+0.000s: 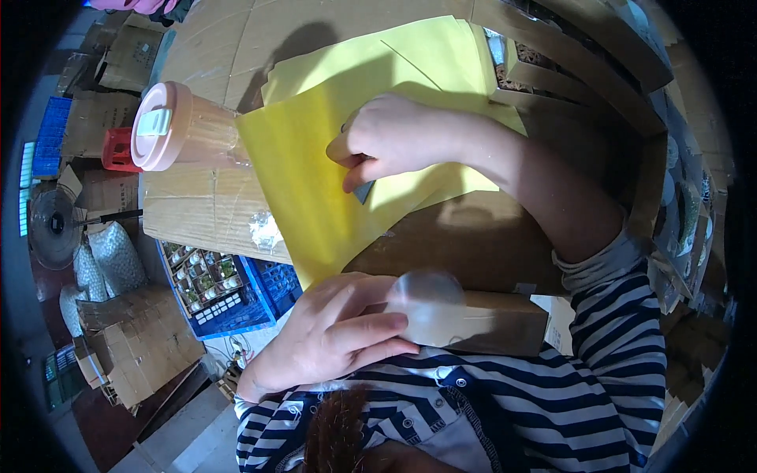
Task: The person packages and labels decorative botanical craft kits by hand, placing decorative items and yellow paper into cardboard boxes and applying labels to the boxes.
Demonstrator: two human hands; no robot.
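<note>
While the right hand (390,138) curls tight around a slim grey piece (363,192), whose end shows below the fingers against the yellow sheet (296,197), the left hand (331,327) appears to pinch a blurred clear round thing (428,307) at its fingertips, in front of the small cardboard box (509,323) by the tabletop's near edge. That sheet lies askew on the stack of yellow sheets (465,63), its near-left corner reaching past the tabletop (189,209) edge toward the left hand; whether those fingers touch it, I cannot tell. Good work here would likely mean keeping the grey piece low and its pressure even, so the paper neither creases nor drags the stack askew. The pink lidded cup (197,130), beside the sheet at the tabletop's left edge, deserves care: a wide sweep could tip it.
</note>
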